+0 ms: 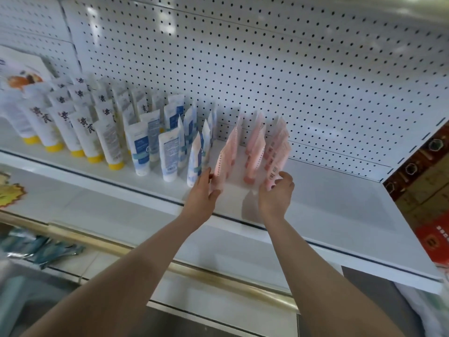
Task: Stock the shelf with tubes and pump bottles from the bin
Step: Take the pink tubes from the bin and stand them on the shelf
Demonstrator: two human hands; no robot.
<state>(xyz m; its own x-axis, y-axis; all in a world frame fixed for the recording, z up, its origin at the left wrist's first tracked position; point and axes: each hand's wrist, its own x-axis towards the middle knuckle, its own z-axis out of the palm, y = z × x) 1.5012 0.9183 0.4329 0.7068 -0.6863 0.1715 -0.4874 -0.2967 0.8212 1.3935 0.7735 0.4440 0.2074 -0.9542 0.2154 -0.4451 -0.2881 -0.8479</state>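
White pegboard (291,69) backs the shelf (340,203), where pink tubes (255,147) stand cap-down in three rows straight ahead of both hands, long axes upright. The left hand (202,193) pinches the front-left tube (222,166), the right hand (277,193) grips the front-right tube (274,170); the middle row lies between.

Bright, even white light falls from above — pale glare streaks sit high on the pegboard (167,20). The right hand (275,193) casts a soft grey shadow on the shelf (340,210). Everything looks slightly soft, blurrier towards the left edge, and straight lines bow — wide-angle distortion.
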